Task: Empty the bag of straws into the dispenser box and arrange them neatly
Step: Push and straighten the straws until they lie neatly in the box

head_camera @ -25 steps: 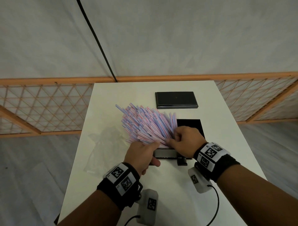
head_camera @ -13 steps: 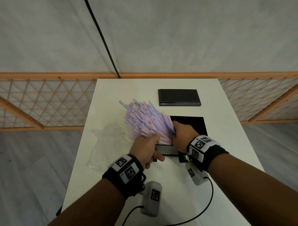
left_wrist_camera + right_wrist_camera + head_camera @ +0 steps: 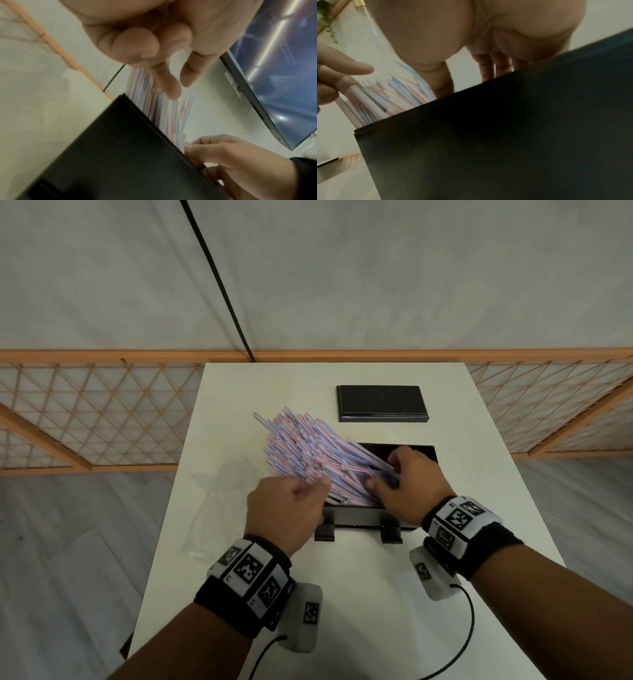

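We counted one black box, one lid, one clear bag. Pink-and-blue striped straws fanned leftward out of the box; our right hand gripped them, our left hand hung loosely curled beside them.

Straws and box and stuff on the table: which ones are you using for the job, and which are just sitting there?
For the job:
straws, fanned out over the box's left edge
black dispenser box
empty clear bag, left of the box
left hand and right hand, both at the straws

Just lying about:
black lid, behind the box
white table
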